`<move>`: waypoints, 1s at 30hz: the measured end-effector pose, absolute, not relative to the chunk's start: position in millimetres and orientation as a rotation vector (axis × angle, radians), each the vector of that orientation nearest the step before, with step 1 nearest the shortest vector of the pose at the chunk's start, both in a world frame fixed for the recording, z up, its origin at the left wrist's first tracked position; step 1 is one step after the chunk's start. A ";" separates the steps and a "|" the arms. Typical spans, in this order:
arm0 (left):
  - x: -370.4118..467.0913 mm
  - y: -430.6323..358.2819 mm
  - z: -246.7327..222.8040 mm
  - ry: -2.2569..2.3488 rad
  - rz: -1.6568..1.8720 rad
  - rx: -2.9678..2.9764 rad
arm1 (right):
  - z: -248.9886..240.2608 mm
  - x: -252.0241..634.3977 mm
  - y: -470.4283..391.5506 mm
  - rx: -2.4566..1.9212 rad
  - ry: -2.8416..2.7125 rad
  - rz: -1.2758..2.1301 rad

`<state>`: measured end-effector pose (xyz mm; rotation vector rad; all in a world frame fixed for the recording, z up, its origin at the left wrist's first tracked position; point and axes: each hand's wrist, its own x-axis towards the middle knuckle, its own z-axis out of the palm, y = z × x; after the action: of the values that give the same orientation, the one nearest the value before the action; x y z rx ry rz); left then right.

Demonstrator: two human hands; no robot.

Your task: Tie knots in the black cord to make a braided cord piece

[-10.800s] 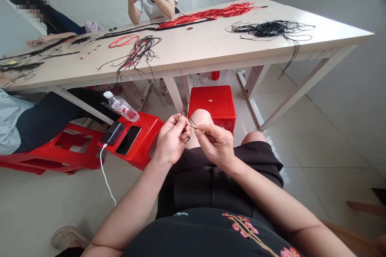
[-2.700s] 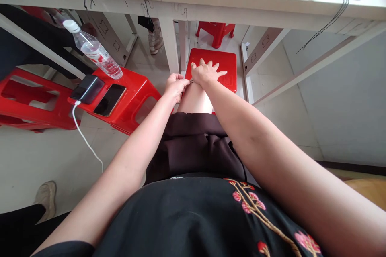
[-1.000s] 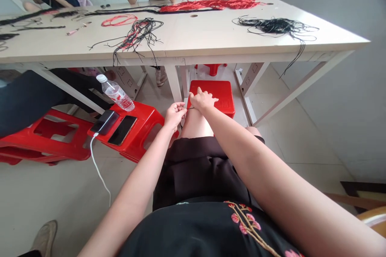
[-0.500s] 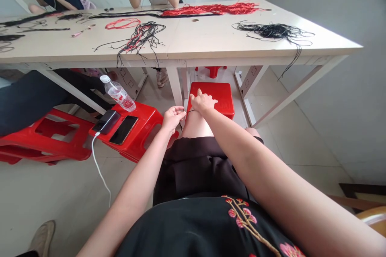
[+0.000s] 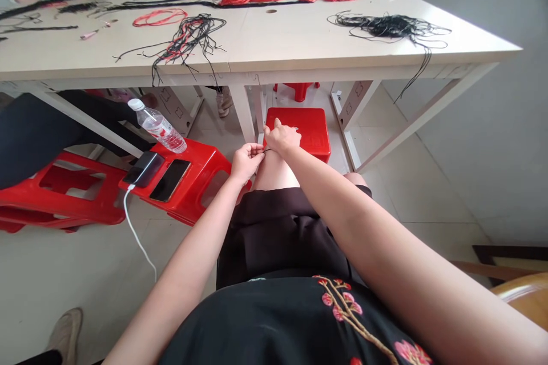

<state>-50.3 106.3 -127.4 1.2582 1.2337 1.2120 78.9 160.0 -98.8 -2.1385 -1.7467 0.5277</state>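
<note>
While I am monitoring the head view, a thin black cord (image 5: 268,150) is spanning the short gap between the left hand (image 5: 246,162) and the right hand (image 5: 282,138), at the knee end of the left leg (image 5: 276,175). The long axis of its visible section is lying nearly crosswise to that leg. One end is entering the left fingertips; the other is disappearing under the right hand, and I am not able to tell how it is running there.

The left forearm is extending forward and inward, with its hand sitting beside the outer side of the leg and its fingers pointing toward the right hand. The right forearm is reaching diagonally across the lap, with its hand resting palm down over the knee.

The left thumb and forefinger are pinching the cord; the remaining fingers are curving loosely near them. The right fingers are lying apart, with one pointing toward the table (image 5: 291,40), and are gripping nothing that I am seeing.

Beyond the right hand, a red stool (image 5: 313,134) is standing partly beneath the table. A plastic bottle (image 5: 158,127) and a phone (image 5: 170,180) are resting on a second red stool (image 5: 197,151) to the left.
</note>
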 end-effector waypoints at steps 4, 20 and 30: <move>-48.2 105.0 -125.0 1.291 1.201 1.219 | -98.2 79.3 158.4 -2.123 -1.756 0.534; -45.2 99.9 -117.0 1.201 1.248 1.085 | -94.9 78.0 155.9 -2.121 -1.759 0.546; -44.8 106.7 -125.2 1.271 1.291 1.115 | -95.0 76.6 154.2 -2.078 -1.743 0.581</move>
<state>-44.8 106.7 -125.2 1.1149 1.2715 1.2905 76.6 154.2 -95.0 -2.0783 -1.7428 0.5811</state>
